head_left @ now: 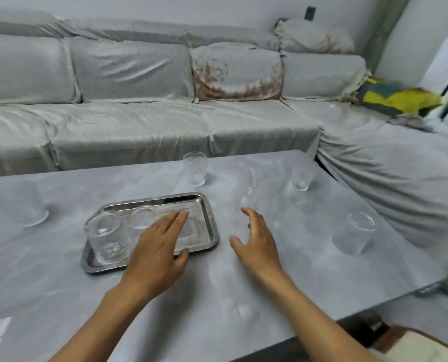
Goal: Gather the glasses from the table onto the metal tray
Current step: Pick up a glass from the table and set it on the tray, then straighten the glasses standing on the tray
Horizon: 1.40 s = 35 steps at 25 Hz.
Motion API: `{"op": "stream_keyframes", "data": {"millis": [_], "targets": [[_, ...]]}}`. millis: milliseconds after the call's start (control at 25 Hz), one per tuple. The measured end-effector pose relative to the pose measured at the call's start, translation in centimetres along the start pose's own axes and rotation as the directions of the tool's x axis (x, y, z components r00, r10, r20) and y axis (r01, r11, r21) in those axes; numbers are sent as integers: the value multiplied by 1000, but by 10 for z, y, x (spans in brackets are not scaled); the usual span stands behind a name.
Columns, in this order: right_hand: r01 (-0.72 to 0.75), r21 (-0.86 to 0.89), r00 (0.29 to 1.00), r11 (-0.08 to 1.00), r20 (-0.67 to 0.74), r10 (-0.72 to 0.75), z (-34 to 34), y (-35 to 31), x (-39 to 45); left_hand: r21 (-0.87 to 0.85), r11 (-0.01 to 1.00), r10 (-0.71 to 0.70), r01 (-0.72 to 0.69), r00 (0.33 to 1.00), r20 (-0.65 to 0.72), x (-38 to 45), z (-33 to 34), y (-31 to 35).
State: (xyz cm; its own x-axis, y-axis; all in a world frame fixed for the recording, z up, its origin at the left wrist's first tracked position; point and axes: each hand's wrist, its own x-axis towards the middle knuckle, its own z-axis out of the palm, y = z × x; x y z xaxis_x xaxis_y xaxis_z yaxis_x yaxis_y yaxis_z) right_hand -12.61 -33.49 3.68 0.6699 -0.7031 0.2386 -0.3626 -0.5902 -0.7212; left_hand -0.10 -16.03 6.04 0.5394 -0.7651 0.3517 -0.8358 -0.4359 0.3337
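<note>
At 9 o'clock on the grey worktop a glass stands alone, faint against the surface and well apart from everything else. Next comes the metal tray, already carrying 2 glasses: a tall one at its 7 o'clock corner and a shorter one just behind it. The left hand lies flat over the tray's near right part, fingers spread and holding nothing, thumb at the rim. Beside it the right hand hovers over bare worktop, its fingers loosely curled open and empty. A glass stands at 12 o'clock beyond the tray, another at 1 o'clock, and 1 more at 3 o'clock close to the worktop's right edge. Something clear may sit near 6 o'clock, but I cannot tell. The likely trouble: the clear glasses nearly vanish against the grey, so a reach could clip one; the 3 o'clock glass could go over the edge, and a sweeping left hand could knock the 2 on the tray together.
</note>
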Motion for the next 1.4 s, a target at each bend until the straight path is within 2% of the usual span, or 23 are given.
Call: {"op": "stream_keyframes", "data": {"millis": [120, 200, 280, 440, 560, 600, 680, 760, 840, 880, 960, 1040, 1120, 1240, 1320, 1400], "targets": [[-135, -309, 953, 941, -302, 37, -68, 50, 3, -64, 998, -3, 8, 996, 90, 13, 27, 39], [-278, -456, 921, 845, -378, 99, -101, 78, 6, -94, 996, 11, -1, 993, 113, 19, 39, 52], [-397, -505, 897, 767, -392, 206, -125, 103, 9, -105, 994, 27, -15, 993, 118, 25, 47, 62], [-517, -490, 831, 702, -485, 273, -151, 136, 15, -101, 994, 56, -44, 991, 118, 30, 56, 65], [-568, -141, 786, 811, -388, 482, -157, 146, 23, -108, 994, 41, -28, 992, 119, 29, 56, 57], [-549, -50, 790, 834, -356, 499, -156, 150, 23, -111, 994, 31, -17, 992, 126, 28, 53, 56], [-513, 27, 787, 858, -384, 482, -155, 152, 19, -101, 995, 29, -17, 993, 115, 27, 46, 53], [-451, 137, 787, 882, -404, 466, -148, 137, 15, -121, 993, 13, -14, 1000, -8, 24, 30, 45], [-354, 227, 844, 907, -341, 415, -132, 102, 19, -148, 988, -62, 32, 978, -202, 24, 2, 20], [-294, 231, 897, 927, -268, 351, -117, 81, 23, -156, 984, -124, 84, 956, -266, 20, -14, 0], [-171, 210, 972, 963, -124, 200, -77, 36, 26, -166, 959, -273, 231, 909, -314, 7, -41, -42], [-85, 236, 995, 968, -31, 95, -33, -2, 29, -203, 916, -389, 345, 887, -250, -8, -55, -77], [-19, 221, 1000, 975, 25, 14, 8, -31, 33, -247, 884, -423, 396, 904, -65, -18, -53, -102], [73, 141, 993, 987, 85, -85, 54, -51, 35, -452, 717, -512, 531, 841, 175, -20, -42, -133], [118, 71, 985, 991, 116, -125, 74, -53, 37, -500, 654, -539, 567, 814, 217, -22, -33, -152], [133, 37, 981, 990, 135, -136, 86, -53, 38, -465, 688, -526, 557, 824, 209, -27, -23, -166]]}}
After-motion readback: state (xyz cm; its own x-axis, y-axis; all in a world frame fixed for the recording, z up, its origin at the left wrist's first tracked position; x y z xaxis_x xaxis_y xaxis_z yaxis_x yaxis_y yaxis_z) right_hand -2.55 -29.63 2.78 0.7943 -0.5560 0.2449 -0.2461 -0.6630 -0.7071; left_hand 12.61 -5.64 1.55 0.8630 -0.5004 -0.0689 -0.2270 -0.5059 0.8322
